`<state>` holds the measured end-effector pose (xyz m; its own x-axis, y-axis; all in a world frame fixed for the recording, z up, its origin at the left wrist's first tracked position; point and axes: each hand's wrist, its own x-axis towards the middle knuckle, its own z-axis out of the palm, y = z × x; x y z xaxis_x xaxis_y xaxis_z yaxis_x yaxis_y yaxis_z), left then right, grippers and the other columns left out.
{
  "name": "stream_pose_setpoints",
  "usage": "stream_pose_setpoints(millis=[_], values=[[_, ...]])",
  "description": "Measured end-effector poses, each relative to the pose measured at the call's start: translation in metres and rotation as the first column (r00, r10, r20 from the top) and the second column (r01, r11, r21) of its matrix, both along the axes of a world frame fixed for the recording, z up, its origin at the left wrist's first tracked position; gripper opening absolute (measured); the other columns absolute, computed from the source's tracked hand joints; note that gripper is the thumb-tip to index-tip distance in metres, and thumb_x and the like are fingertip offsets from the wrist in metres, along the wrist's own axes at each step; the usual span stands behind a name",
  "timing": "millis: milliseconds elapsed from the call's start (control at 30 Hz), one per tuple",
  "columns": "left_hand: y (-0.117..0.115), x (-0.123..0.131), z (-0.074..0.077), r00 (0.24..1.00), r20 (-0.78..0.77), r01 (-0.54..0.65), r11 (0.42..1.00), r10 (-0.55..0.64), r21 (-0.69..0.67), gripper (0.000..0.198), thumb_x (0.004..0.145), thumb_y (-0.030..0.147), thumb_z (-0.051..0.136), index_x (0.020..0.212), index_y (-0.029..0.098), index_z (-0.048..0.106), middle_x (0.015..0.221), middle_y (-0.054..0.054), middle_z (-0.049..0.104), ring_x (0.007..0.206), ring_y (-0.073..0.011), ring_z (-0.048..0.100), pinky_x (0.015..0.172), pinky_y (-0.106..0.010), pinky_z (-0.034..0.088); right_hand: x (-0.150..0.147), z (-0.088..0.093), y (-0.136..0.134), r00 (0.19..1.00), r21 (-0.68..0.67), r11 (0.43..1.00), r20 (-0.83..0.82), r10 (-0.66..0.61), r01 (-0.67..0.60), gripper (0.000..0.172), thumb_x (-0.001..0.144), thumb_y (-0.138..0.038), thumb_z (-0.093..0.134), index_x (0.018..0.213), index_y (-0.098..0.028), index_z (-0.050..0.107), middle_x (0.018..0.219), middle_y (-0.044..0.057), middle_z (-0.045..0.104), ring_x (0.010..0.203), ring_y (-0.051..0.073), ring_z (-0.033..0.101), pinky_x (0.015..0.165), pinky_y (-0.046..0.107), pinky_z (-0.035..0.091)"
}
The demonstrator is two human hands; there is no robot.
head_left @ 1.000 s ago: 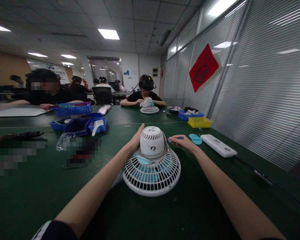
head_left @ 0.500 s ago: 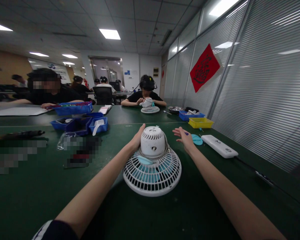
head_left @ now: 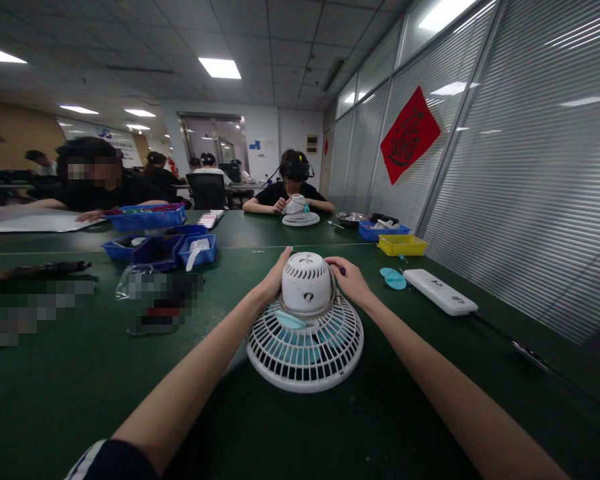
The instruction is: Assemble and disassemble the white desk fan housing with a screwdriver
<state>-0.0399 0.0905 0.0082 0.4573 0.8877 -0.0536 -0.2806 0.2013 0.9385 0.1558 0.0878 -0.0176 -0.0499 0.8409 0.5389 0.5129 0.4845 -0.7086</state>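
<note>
Even but rather dim office light comes from recessed ceiling panels (head_left: 220, 67), which reflect as pale streaks on the blinds (head_left: 540, 173) at right. The dark green table (head_left: 70, 400) swallows light, with only a soft shadow under the fan (head_left: 305, 347). Wide-angle distortion bends and stretches lines toward the edges. Distant figures look soft, and several patches are pixelated

No words or numbers are coming through clearly. A red diamond sign (head_left: 409, 135) is hanging on the glass wall (head_left: 530, 200) at the right, showing a dark brush character too blurred to read. The fan (head_left: 305, 353), at the middle of the desk (head_left: 80, 400), is bearing a small unreadable mark on its motor cap (head_left: 306, 280).
</note>
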Motion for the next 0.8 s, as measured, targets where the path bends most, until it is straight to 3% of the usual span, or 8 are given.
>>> stream_pose_setpoints(millis=[100,333,600,800], values=[[-0.004,0.001,0.004,1.000,-0.003,0.016,1.000,-0.016,0.009,0.061,0.094,0.053,0.025,0.109,0.012,0.067,0.093,-0.008,0.075,0.096,-0.0251,0.068,0.100,-0.035,0.040,-0.002,-0.001,-0.001,0.996,-0.008,0.997,0.025,0.083,-0.083,0.032,0.083,-0.023,0.049,0.111,-0.019,0.065,0.116,0.009,0.064,0.105,0.019,0.058,0.094,0.037,0.044],[-0.013,0.001,0.013,0.996,-0.049,0.073,0.997,-0.072,0.015,0.066,0.095,0.053,0.019,0.110,0.012,0.067,0.090,-0.009,0.075,0.094,-0.0262,0.068,0.100,-0.037,0.040,0.001,0.001,-0.001,0.983,-0.104,0.979,0.027,0.180,-0.177,0.045,0.080,-0.013,0.047,0.124,-0.019,0.058,0.130,0.008,0.058,0.107,0.018,0.058,0.096,0.036,0.042],[-0.010,0.000,0.010,0.997,-0.042,0.063,0.998,-0.064,-0.013,0.064,0.093,0.057,0.025,0.112,0.012,0.066,0.099,-0.010,0.074,0.099,-0.0279,0.067,0.100,-0.037,0.039,-0.004,0.007,-0.008,0.992,-0.066,0.991,0.053,0.116,-0.112,0.027,0.083,-0.024,0.050,0.107,-0.019,0.062,0.113,0.006,0.065,0.097,0.017,0.059,0.087,0.031,0.043],[-0.009,0.001,0.009,0.996,-0.003,0.087,0.996,-0.087,-0.025,0.065,0.094,0.056,0.021,0.113,0.012,0.065,0.101,-0.009,0.074,0.110,-0.0266,0.062,0.106,-0.037,0.034,-0.002,0.003,0.001,0.989,-0.013,1.000,0.147,-0.026,0.028,0.015,0.084,-0.022,0.049,0.094,-0.018,0.058,0.098,0.006,0.064,0.088,0.017,0.057,0.082,0.031,0.043]])
